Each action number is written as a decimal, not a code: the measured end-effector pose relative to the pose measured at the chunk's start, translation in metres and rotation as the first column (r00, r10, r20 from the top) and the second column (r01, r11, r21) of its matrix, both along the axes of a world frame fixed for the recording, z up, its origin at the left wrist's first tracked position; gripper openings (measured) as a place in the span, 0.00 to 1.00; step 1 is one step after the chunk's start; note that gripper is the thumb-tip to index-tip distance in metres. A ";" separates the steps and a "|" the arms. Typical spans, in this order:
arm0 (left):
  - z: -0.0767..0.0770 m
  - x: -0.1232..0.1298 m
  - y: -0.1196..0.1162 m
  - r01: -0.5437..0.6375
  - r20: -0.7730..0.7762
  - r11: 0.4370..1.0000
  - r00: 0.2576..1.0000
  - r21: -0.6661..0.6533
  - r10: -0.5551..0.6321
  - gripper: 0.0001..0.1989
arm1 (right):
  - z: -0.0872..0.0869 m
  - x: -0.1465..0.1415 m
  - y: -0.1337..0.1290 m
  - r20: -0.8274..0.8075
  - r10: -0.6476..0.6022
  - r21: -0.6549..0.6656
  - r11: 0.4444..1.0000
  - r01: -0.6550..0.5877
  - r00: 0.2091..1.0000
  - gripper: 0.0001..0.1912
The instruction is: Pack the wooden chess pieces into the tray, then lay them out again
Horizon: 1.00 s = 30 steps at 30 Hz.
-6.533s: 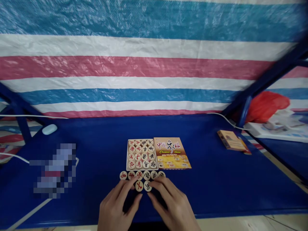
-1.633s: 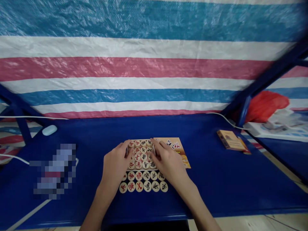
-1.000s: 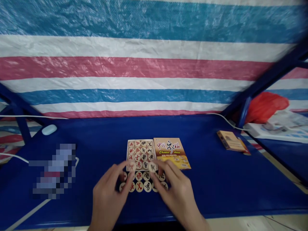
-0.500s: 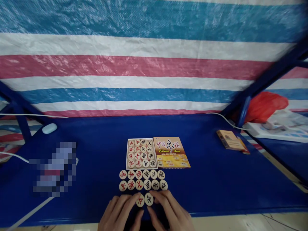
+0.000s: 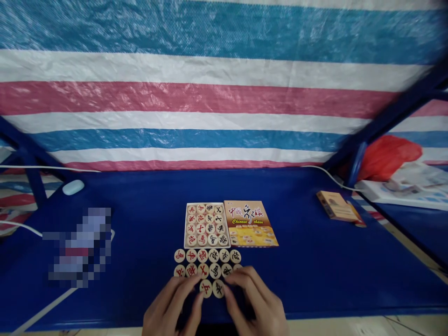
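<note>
Two round chess pieces lie side by side nearest me, one with a red character and one with a black character. My left hand is at the red piece, thumb and index finger apart beside its left edge. Beside the black piece is my right hand, its thumb at the piece's edge and its index finger spread above. Two rows of pieces lie just beyond, partly covered by my fingers. Behind them stands a white open box filled with stacked pieces, next to a Chinese chess lid.
The blue table holds a small white case at the left, a blurred-out object with a white cable, and a small brown box at the right. A red bag sits beyond the right frame.
Both hands have moved slightly forward with the two nearest pieces, which now sit closer to the rows. My fingers have spread wider and cover more of the second row.
</note>
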<state>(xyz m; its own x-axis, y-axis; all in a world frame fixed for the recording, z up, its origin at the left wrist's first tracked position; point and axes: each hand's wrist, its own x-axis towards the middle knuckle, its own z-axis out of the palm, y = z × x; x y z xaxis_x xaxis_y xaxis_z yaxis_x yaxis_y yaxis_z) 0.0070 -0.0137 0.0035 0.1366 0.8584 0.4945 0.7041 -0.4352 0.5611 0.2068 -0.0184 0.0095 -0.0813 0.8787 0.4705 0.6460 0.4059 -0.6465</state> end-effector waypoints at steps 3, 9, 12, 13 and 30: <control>0.022 -0.003 0.030 0.034 0.044 0.999 0.999 -0.040 -0.033 0.12 | 0.018 0.004 0.028 0.040 -0.033 0.013 0.999 0.033 0.999 0.08; 0.055 0.004 0.123 0.036 -0.259 0.980 0.962 -0.196 -0.087 0.11 | 0.039 0.007 0.107 0.362 -0.048 0.002 0.999 0.051 0.931 0.12; 0.053 0.011 0.145 -0.010 -0.393 0.976 0.916 -0.217 -0.078 0.11 | 0.036 0.007 0.132 0.479 -0.021 -0.004 1.000 0.025 0.877 0.14; 0.051 0.013 0.148 -0.008 -0.406 0.975 0.910 -0.221 -0.085 0.11 | 0.034 0.007 0.135 0.495 -0.016 -0.005 1.000 0.021 0.869 0.14; 0.041 0.018 0.142 0.060 -0.337 0.976 0.933 -0.211 -0.130 0.09 | 0.027 0.001 0.140 0.464 -0.042 0.023 0.999 0.036 0.885 0.07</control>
<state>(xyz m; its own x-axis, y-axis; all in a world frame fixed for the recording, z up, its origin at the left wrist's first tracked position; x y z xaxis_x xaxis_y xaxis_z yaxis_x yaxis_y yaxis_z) 0.0247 0.1282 0.0444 0.3549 0.9070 0.2266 0.8303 -0.4172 0.3695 0.2078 0.1215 0.0362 -0.2591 0.8795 0.3991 0.8862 0.3808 -0.2639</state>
